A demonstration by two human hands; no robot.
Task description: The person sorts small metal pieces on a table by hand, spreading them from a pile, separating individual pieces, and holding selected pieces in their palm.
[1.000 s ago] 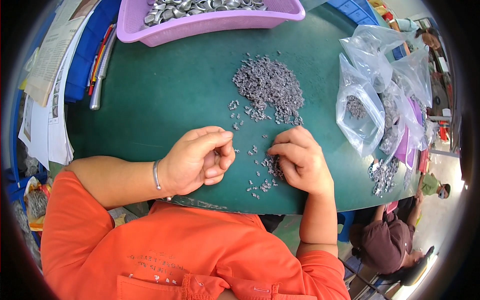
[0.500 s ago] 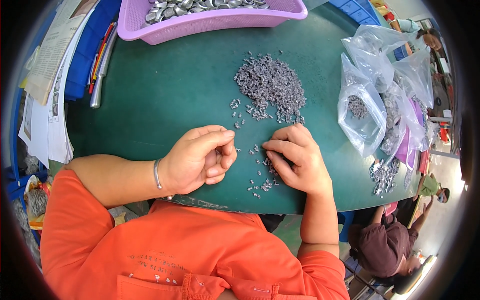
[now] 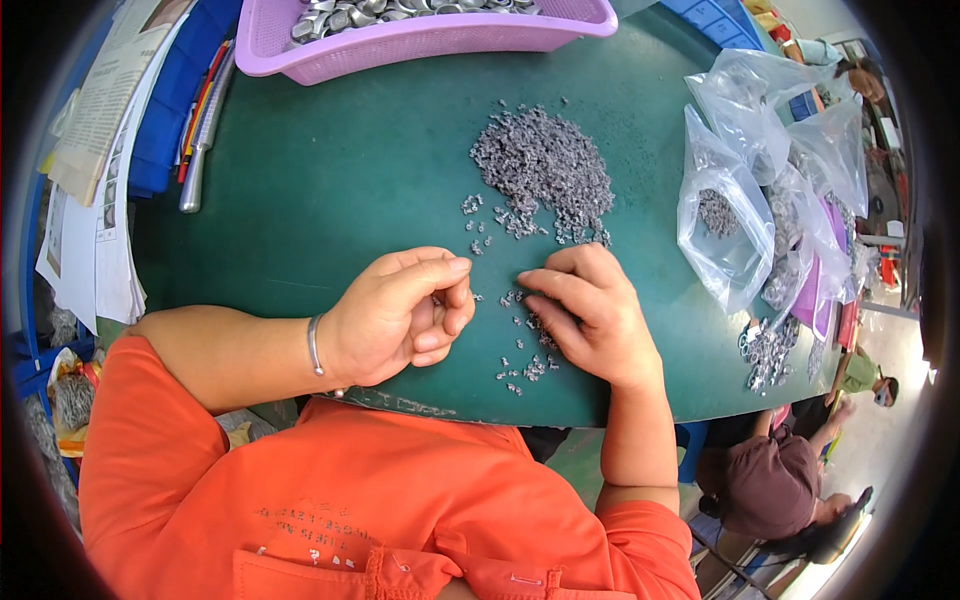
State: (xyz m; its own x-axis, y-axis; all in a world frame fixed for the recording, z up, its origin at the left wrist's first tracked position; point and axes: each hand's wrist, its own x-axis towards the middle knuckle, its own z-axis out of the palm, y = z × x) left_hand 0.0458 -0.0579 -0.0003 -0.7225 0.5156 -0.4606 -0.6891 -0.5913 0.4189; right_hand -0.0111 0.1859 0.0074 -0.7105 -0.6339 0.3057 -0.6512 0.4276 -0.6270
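Green table (image 3: 300,235), big heap of small grey parts (image 3: 543,168) beyond the right hand (image 3: 588,318); small scatter (image 3: 533,369) apart from it, near the thumb. Left hand (image 3: 408,318) loosely curled, right fingers slightly parted; can't tell if either holds a part. Probably little done, most left.

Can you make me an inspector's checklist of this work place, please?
Surface: green table, lightly scratched.
Things: heap of small grey parts; loose parts nearer the person.
Clutter: purple basket of metal pieces beyond the heap; clear bags at right; papers at left.
Hands: left hand curled; right hand beside the loose parts, fingers bent; can't tell if either holds anything.
Cables: nothing seen.
Surroundings: co-worker in a dark top, at right.
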